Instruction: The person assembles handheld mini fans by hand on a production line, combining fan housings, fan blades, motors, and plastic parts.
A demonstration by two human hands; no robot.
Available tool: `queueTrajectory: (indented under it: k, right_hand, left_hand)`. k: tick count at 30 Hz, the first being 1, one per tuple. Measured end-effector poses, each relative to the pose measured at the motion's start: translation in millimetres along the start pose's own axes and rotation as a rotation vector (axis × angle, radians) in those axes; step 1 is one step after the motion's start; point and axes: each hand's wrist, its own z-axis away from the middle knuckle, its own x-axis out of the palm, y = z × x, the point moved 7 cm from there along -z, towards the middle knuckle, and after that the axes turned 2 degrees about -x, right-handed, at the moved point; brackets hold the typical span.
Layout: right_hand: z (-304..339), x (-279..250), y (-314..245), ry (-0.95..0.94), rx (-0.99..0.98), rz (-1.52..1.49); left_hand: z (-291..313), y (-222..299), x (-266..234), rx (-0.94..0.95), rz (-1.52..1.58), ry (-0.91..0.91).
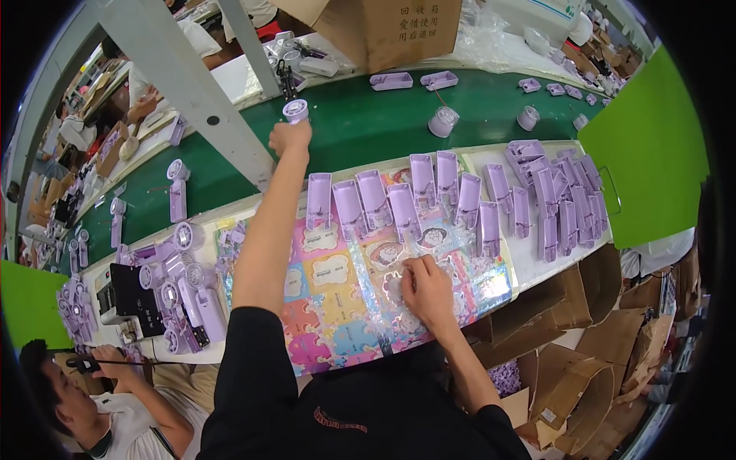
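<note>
My left hand [291, 136] reaches far out over the green conveyor belt, its fingers closed round a light purple round fan head [295, 111]. Just beyond that, a black part [287, 80] stretches away; whether it is joined to the fan cannot be made out. My right hand [429, 295] rests on the colourful puzzle-patterned mat [337, 307], thumb apart from loosely bent fingers, with nothing visible in it. Beyond the right hand, several purple open casings [402, 211] with small wires lie in an uneven row along the mat's far side.
A pile of purple casings [563, 199] covers the bench's right end. Assembled purple fans [184, 287] crowd the left. The belt [360, 115] carries casings and round fan heads [443, 121]. A grey post [184, 92] rises beside my left arm. A co-worker [100, 406] sits lower left.
</note>
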Motion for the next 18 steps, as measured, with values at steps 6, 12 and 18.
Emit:
queueTrajectory:
  k: [6, 12, 18]
  right_hand:
    - [4, -8, 11, 0.020, 0.041, 0.017]
    - [1, -1, 0, 0.011, -0.026, 0.056]
    - [3, -1, -2, 0.031, -0.059, 0.064]
  left_hand:
    - [180, 19, -82, 0.792, 0.411, -0.290]
    - [219, -63, -157, 0.992, -0.323, -0.008]
    - [202, -102, -147, 1.066, -0.454, -0.035]
